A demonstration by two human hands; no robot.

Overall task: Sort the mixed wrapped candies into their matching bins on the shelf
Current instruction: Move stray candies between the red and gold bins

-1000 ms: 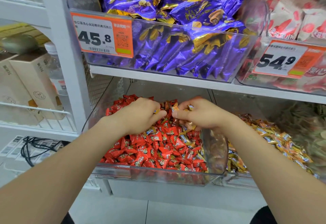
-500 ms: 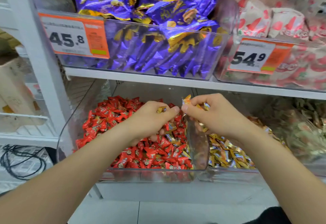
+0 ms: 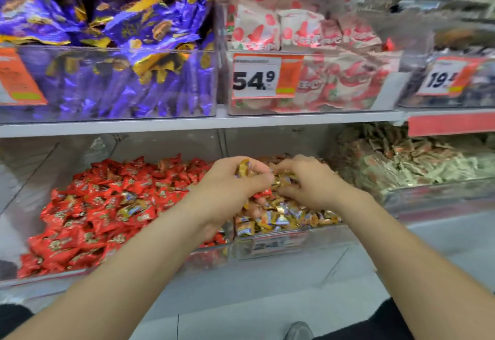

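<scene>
On the lower shelf a clear bin of red wrapped candies (image 3: 101,205) holds a few gold ones mixed in. To its right stands a clear bin of gold wrapped candies (image 3: 284,219). My left hand (image 3: 230,189) hovers over the wall between the two bins and grips gold wrapped candies (image 3: 243,168) in curled fingers. My right hand (image 3: 308,181) is over the gold bin, fingers curled down onto the gold candies beside my left fingertips; what it holds is hidden.
The upper shelf carries a bin of purple packets (image 3: 120,71), a bin of white and red strawberry packets (image 3: 321,77) with a 54.9 price tag (image 3: 254,77), and a darker bin at far right. A bin of pale green packets (image 3: 415,168) sits lower right.
Both hands moved right, from above the red bin to the gold bin, carrying gold candies. The view swung right as well.
</scene>
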